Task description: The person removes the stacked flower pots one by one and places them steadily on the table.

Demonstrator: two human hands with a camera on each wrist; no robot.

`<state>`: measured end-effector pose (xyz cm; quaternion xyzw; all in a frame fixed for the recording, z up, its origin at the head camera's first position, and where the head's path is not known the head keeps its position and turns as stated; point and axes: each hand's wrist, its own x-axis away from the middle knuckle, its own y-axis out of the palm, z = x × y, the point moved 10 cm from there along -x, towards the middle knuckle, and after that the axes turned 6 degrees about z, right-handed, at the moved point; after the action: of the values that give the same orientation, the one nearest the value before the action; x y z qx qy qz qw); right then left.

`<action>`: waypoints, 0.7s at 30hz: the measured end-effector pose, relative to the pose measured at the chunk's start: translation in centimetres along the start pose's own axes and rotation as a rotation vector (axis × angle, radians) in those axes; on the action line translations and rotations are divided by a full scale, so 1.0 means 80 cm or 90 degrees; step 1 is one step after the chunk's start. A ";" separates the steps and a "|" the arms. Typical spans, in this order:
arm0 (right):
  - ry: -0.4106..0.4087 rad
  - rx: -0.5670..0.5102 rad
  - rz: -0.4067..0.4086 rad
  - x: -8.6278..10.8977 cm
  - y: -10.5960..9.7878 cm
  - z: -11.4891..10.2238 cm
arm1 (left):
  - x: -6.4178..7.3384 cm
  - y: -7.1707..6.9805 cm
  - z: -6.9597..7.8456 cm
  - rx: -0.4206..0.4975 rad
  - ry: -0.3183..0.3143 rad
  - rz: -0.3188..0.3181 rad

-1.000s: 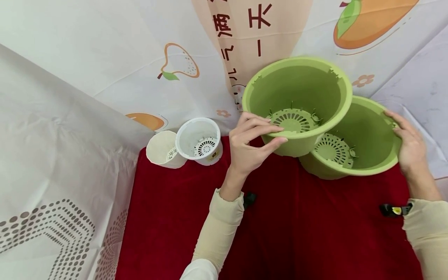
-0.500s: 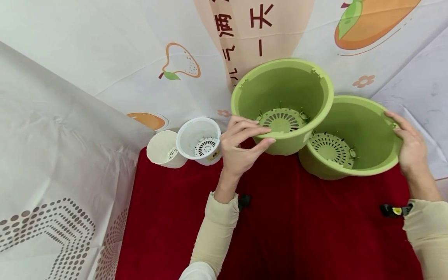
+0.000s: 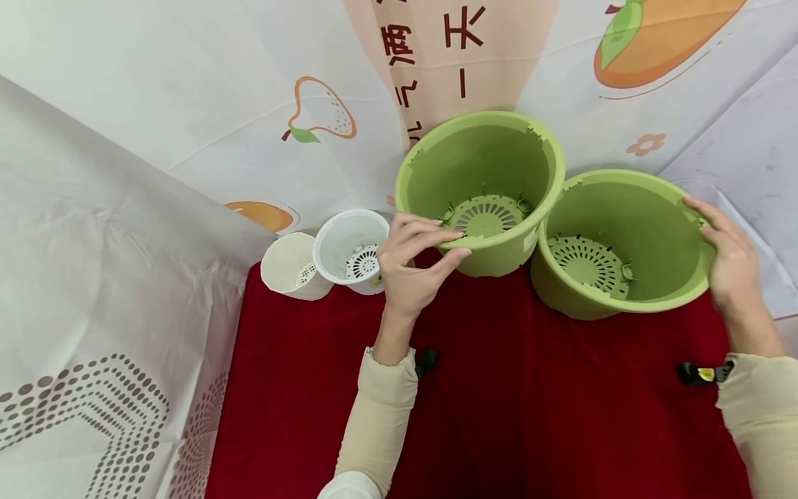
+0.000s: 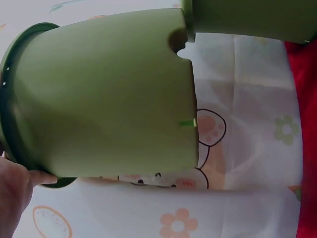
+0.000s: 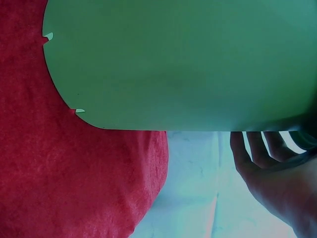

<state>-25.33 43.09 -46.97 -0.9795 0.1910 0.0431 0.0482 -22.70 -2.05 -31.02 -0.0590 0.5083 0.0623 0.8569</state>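
Observation:
Two green plastic flower pots with slotted bottoms are side by side in the head view. My left hand (image 3: 411,263) pinches the near rim of the left green pot (image 3: 480,156), fingers over the rim and thumb below it. In the left wrist view, the base of this green pot (image 4: 109,94) hangs off the red cloth. My right hand (image 3: 736,260) grips the right rim of the other green pot (image 3: 654,242), which stands on the cloth. The right wrist view shows fingers (image 5: 255,146) along the outside of that green pot (image 5: 188,69).
A white pot (image 3: 352,239) with a slotted bottom and a smaller cream pot (image 3: 283,267) stand together at the back left. Red cloth (image 3: 499,388) covers the table. A printed white sheet (image 3: 349,48) hangs behind, close to the pots.
My left hand has moved the left green pot leftward and slightly down, so it overlaps the other pot far less. It now partly hides the white pot. The right hand has stayed put.

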 end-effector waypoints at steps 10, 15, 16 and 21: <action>-0.013 0.002 0.005 0.000 -0.002 0.000 | 0.016 -0.008 -0.011 -0.023 -0.005 -0.005; -0.009 -0.044 0.001 -0.001 -0.001 0.001 | 0.027 -0.008 -0.019 -0.023 -0.020 -0.012; -0.007 -0.057 0.000 -0.001 -0.001 0.002 | 0.029 -0.008 -0.020 -0.023 -0.024 -0.012; -0.010 -0.055 0.002 0.000 -0.001 0.002 | 0.038 -0.007 -0.029 -0.023 -0.042 -0.015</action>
<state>-25.33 43.19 -47.10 -0.9800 0.1900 0.0588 0.0069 -23.20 -2.83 -34.78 -0.0784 0.4780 0.0635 0.8726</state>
